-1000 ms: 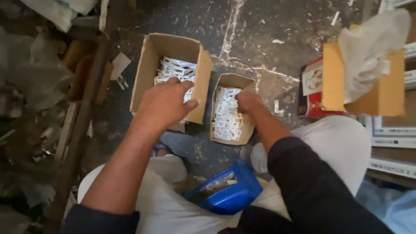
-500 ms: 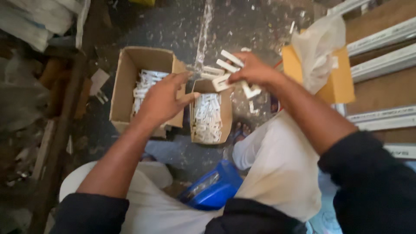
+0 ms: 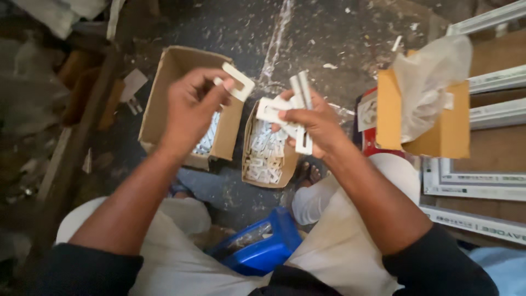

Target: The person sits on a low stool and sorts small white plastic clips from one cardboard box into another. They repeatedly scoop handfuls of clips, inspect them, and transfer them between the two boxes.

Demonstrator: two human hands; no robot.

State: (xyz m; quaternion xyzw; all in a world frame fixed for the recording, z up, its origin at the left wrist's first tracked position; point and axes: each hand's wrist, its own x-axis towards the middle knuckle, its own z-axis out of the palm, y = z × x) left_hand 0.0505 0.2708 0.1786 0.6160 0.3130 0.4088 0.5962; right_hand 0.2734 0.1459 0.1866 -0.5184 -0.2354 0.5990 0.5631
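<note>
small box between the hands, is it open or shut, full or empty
Open and partly full: the small cardboard box has no lid over it, and white plastic pieces lie piled inside, seen from above.

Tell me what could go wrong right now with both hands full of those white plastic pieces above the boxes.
The right hand grips a loose fan of several white pieces; one might slip out and land on the littered floor rather than in the small box below. The left hand pinches a single flat piece by its end only, so a knock could flick it away from the larger box.
</note>
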